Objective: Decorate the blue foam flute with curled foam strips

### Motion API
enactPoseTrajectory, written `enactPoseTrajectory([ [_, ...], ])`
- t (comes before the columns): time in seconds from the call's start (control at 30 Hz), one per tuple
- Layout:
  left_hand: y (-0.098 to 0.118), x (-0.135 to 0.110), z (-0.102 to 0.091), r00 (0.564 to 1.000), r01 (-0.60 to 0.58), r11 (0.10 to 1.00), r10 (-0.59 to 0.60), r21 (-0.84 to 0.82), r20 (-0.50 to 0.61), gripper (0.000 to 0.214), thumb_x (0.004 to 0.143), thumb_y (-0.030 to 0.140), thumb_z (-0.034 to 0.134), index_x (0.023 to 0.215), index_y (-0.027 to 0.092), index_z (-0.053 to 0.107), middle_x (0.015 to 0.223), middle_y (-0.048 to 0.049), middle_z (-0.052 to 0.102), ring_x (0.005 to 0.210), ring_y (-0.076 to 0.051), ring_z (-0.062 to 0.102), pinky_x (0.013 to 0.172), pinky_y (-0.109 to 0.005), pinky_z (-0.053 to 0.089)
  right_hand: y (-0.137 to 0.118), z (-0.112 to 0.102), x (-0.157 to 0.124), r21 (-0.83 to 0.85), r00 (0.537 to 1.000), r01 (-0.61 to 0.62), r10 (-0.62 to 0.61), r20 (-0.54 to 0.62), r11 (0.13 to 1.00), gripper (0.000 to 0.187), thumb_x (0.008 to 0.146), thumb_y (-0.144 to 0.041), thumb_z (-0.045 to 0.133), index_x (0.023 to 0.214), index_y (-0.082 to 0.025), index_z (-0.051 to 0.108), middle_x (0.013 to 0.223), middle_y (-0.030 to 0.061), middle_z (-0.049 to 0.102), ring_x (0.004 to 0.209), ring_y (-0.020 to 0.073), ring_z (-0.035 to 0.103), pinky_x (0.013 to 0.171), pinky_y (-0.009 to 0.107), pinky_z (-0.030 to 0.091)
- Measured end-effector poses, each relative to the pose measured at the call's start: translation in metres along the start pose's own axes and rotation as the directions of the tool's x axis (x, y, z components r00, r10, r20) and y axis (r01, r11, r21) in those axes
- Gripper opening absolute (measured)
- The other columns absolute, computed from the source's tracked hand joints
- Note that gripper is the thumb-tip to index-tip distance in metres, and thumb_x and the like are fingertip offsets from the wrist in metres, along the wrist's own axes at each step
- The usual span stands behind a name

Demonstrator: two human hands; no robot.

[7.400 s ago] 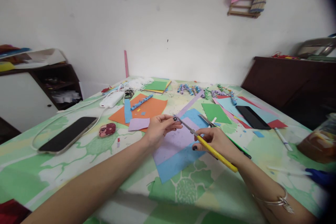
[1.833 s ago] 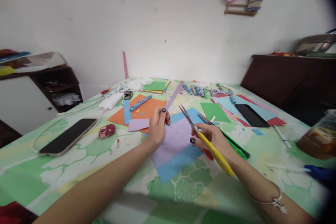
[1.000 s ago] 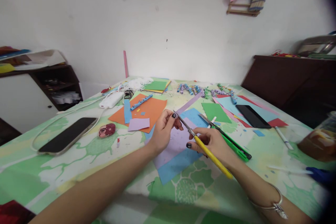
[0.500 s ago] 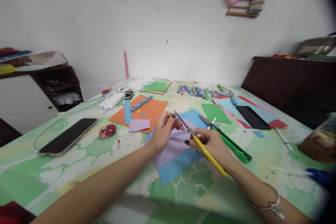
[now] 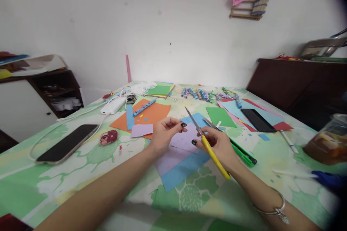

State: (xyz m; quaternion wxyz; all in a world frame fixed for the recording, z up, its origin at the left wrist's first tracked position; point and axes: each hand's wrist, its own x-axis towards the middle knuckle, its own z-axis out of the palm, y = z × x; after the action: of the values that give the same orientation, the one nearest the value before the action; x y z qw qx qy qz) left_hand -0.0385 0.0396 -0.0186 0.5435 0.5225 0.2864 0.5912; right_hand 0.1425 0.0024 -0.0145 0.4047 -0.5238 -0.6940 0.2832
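My right hand grips a pair of scissors with yellow handles, its blades pointing up and away from me. To the left, my left hand has thumb and forefinger pinched together over the paper; anything between them is too small to make out. Beneath both hands lie a lilac paper sheet and a blue paper sheet. A green utility knife rests just beyond my right hand, partly hidden by it. Left of my left hand is a small lilac paper piece.
Orange paper bears a curled blue paper roll. Several curled paper rolls lie at the back. A phone sits left, a black phone right. A jar of brown liquid stands at the right, near a glue gun-like blue object.
The scissors have moved away from my left fingers, leaving a gap between the blades and that hand. My left hand has shifted slightly left and stays pinched. The view has turned slightly.
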Motion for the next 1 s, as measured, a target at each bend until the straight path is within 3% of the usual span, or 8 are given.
enactPoseTrajectory([
  [0.1,0.001,0.0,0.001,1.0,-0.008,0.998,0.008,-0.059,0.004,0.029,0.066,0.017,0.074,0.077,0.017,0.048,0.068,0.0016,0.065,0.063,-0.014,0.065,0.064,-0.026,0.046,0.002,0.002,-0.001,0.003,1.0,0.007,-0.007,-0.022,1.0,0.028,0.069,-0.042,0.068,0.081,-0.019,0.058,0.056,-0.0047,0.044,0.053,0.0104,0.036,0.048,0.022,0.029],
  [0.23,0.001,-0.002,0.002,0.999,0.007,0.998,-0.004,-0.067,0.05,0.032,0.067,0.01,0.071,0.079,0.018,0.042,0.064,0.0052,0.063,0.059,-0.012,0.063,0.064,-0.025,0.045,0.002,0.005,0.001,0.143,0.999,-0.004,0.01,-0.039,0.99,0.03,0.066,-0.037,0.071,0.085,-0.019,0.056,0.058,-0.0048,0.047,0.053,0.0102,0.037,0.049,0.023,0.031],
  [0.43,0.001,-0.005,0.004,0.991,0.075,0.995,-0.067,-0.071,0.119,0.031,0.067,0.012,0.072,0.077,0.018,0.044,0.059,0.0031,0.065,0.057,-0.013,0.064,0.061,-0.024,0.043,-0.003,0.007,0.001,0.197,1.0,-0.011,0.016,-0.025,0.98,0.03,0.065,-0.036,0.069,0.085,-0.018,0.057,0.058,-0.0042,0.048,0.052,0.0105,0.038,0.049,0.023,0.031],
  [0.6,0.001,-0.004,0.005,0.991,0.11,0.99,-0.102,-0.091,0.081,0.023,0.063,0.016,0.077,0.075,0.014,0.058,0.065,-0.0035,0.07,0.06,-0.015,0.065,0.058,-0.024,0.041,-0.004,0.001,-0.001,-0.074,0.995,0.08,-0.084,-0.057,0.994,0.029,0.068,-0.039,0.066,0.086,-0.019,0.059,0.056,-0.0044,0.046,0.05,0.0106,0.038,0.048,0.023,0.029],
  [0.73,0.003,-0.003,0.005,0.989,0.148,0.975,-0.146,-0.163,0.029,0.018,0.058,0.016,0.079,0.071,0.012,0.067,0.063,-0.003,0.068,0.06,-0.013,0.063,0.062,-0.025,0.043,-0.003,-0.004,-0.002,-0.337,0.971,0.205,-0.235,-0.049,0.919,0.032,0.067,-0.041,0.068,0.089,-0.02,0.058,0.064,-0.0028,0.054,0.055,0.0121,0.045,0.053,0.025,0.033],
  [1.0,0.007,-0.004,0.006,0.994,0.104,0.964,-0.097,-0.243,0.044,0.025,0.061,0.012,0.076,0.081,0.014,0.062,0.068,-0.0003,0.068,0.063,-0.012,0.063,0.068,-0.027,0.046,0.001,0.003,-0.005,-0.519,0.957,0.228,-0.287,-0.037,0.824,0.032,0.072,-0.044,0.064,0.094,-0.021,0.057,0.074,-0.0002,0.058,0.061,0.015,0.052,0.057,0.026,0.035],
])
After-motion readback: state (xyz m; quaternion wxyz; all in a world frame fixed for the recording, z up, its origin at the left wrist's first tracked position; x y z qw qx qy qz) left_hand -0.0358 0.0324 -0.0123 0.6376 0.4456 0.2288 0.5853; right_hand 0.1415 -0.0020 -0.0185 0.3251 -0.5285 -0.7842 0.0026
